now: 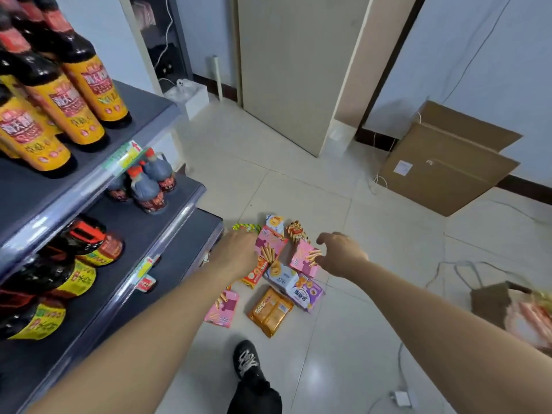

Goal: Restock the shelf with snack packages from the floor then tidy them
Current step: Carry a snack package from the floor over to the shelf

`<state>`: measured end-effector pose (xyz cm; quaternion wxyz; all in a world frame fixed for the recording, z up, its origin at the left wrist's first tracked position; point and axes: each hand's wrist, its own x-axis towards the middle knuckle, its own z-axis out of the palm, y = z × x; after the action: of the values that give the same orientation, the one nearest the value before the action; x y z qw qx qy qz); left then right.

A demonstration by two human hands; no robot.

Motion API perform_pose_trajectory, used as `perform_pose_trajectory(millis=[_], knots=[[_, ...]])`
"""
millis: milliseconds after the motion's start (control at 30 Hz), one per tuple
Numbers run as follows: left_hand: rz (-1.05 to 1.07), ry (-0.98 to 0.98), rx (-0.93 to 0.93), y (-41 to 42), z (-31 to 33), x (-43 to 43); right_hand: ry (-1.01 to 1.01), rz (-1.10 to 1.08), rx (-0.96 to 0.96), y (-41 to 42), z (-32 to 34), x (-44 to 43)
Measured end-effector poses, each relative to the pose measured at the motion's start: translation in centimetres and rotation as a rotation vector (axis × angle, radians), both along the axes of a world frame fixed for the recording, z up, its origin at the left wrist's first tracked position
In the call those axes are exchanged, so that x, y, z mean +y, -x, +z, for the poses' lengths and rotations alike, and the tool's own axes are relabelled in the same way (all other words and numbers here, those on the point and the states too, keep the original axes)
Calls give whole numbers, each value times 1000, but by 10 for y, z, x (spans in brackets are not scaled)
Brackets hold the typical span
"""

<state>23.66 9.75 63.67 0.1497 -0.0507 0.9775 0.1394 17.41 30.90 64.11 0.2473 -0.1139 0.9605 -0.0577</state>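
Several snack packages lie in a loose pile on the tiled floor beside the shelf. Among them are a pink biscuit-stick box, a second pink box, a flat pink pack, an orange cracker pack, a white and purple box and a green and yellow pack. My left hand reaches down over the pile's left side, at the first pink box; whether it grips is hidden. My right hand hovers with fingers spread at the second pink box.
The dark shelf on the left holds sauce bottles and jars on its upper tiers. A folded cardboard box leans at the right wall. A paper bag, cables and a charger lie on the right. My shoe is below the pile.
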Motion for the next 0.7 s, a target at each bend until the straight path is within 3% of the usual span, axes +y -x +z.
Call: perform_pose_trajectory(millis=[300, 700], knots=[[-94, -1, -157, 103, -114, -27, -39, -66, -129, 85, -117, -28], [-49, -66, -393, 155, -349, -28, -74, -118, -264, 126, -339, -35]])
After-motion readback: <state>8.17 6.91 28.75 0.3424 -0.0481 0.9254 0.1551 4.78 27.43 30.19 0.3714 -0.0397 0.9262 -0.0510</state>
